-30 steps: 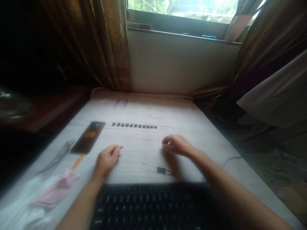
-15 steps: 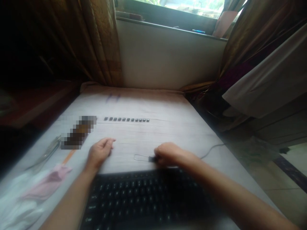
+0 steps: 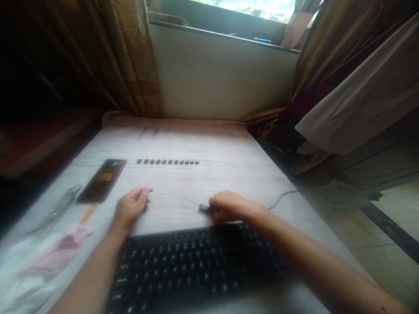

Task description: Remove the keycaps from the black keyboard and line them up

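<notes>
My right hand (image 3: pixel 227 206) is closed around a wire keycap puller (image 3: pixel 205 208), just above the far edge of a black keyboard (image 3: pixel 170 261). The puller's thin wire loop sticks out to the left over the cloth. My left hand (image 3: pixel 132 206) rests beyond the keyboard's left corner with its fingers curled together; no object shows in it. Farther back, several small dark keycaps (image 3: pixel 170 162) stand in a straight row. My right forearm covers part of the keyboard's right side, whose keys are dark and blurred.
A phone (image 3: pixel 104 181) lies left of my left hand, beside a clear-looking slender item (image 3: pixel 65 199). Nearer are an orange strip (image 3: pixel 88 213) and a pink cloth (image 3: pixel 62 253). A cable (image 3: pixel 283 195) runs off the right edge of the white-covered surface (image 3: pixel 229 148).
The view has shifted slightly, moving the scene left. In my right hand the keycap puller has tilted, its wire loop now higher. My left hand keeps its curled pose.
</notes>
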The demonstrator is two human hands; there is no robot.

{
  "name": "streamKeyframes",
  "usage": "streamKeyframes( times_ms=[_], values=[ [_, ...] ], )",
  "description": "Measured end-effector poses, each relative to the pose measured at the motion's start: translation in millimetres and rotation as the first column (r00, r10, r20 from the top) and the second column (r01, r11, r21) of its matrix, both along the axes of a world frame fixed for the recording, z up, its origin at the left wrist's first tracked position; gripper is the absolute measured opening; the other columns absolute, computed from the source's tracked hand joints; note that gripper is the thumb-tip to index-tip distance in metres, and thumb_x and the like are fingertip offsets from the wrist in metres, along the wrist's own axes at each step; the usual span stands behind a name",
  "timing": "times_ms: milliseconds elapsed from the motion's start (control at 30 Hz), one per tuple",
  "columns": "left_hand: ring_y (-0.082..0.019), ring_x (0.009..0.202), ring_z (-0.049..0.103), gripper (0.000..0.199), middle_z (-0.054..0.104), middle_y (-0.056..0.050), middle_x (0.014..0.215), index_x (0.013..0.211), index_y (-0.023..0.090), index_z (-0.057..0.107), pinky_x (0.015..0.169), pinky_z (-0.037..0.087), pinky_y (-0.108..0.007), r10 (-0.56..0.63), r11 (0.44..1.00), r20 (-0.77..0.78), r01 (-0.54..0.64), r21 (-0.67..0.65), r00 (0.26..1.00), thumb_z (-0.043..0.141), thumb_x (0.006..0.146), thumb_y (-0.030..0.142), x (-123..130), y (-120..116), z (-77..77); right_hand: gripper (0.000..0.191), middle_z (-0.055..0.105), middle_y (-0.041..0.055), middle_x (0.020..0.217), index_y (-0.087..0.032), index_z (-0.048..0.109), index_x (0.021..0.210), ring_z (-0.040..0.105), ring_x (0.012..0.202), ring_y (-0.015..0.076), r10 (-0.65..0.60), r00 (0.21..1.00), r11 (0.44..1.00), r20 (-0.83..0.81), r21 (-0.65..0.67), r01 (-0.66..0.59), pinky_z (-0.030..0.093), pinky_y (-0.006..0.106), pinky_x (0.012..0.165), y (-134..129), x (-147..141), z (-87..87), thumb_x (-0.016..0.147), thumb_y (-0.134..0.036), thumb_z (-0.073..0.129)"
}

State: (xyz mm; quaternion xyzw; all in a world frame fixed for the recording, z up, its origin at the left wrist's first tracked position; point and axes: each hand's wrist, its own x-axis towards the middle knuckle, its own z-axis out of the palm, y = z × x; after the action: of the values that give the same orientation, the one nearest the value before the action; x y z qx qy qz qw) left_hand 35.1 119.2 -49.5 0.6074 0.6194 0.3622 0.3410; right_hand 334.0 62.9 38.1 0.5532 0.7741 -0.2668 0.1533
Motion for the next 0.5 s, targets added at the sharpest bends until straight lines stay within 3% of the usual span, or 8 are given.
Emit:
streamKeyframes(
  times_ms=[167,333,400,500],
  values=[
    [-0.013,0.050,0.056,0.048,0.066,0.000,0.064,0.095,0.018,0.072,0.042,0.040,-0.020,-0.002,1.000,0.006,0.002,-0.007,1.000,0.054,0.078,0.059,0.0,-1.4,1.9,0.011,0.069,0.0055,0.073,-0.016,0.070,0.077,0.059,0.066,0.0163,-0.138,0.973,0.990,-0.186,0.016,0.143,0.041,0.025,0.059,-1.4,17.6,-7.5,0.071,-0.016,0.061],
    [-0.012,0.048,0.055,0.045,0.064,0.000,0.062,0.093,0.018,0.072,0.040,0.039,-0.019,0.003,1.000,0.037,-0.003,-0.012,0.999,0.057,0.077,0.057,0.3,-0.5,1.9,0.015,0.064,0.0030,0.077,-0.015,0.062,0.085,0.059,0.067,0.0138,-0.316,0.855,0.937,-0.411,0.006,0.349,0.047,0.025,0.060,-16.6,44.9,-9.4,0.084,-0.021,0.048],
    [-0.012,0.048,0.054,0.046,0.063,0.000,0.061,0.093,0.018,0.072,0.040,0.039,-0.019,0.005,1.000,0.052,-0.005,-0.013,0.999,0.057,0.076,0.058,0.7,-0.4,2.0,0.018,0.064,0.0029,0.079,-0.015,0.060,0.088,0.061,0.069,0.0139,-0.394,0.741,0.893,-0.543,-0.037,0.448,0.050,0.027,0.063,-29.0,56.6,-8.9,0.086,-0.028,0.048],
    [-0.011,0.046,0.052,0.048,0.061,0.000,0.060,0.092,0.017,0.072,0.039,0.038,-0.019,0.006,1.000,0.084,-0.006,-0.012,0.996,0.059,0.075,0.060,2.1,-1.8,4.2,0.024,0.063,0.0010,0.073,-0.016,0.059,0.082,0.060,0.064,0.0140,-0.528,0.375,0.753,-0.762,-0.216,0.621,0.051,0.029,0.061,-51.7,70.6,-10.0,0.075,-0.038,0.067]
  ],
)
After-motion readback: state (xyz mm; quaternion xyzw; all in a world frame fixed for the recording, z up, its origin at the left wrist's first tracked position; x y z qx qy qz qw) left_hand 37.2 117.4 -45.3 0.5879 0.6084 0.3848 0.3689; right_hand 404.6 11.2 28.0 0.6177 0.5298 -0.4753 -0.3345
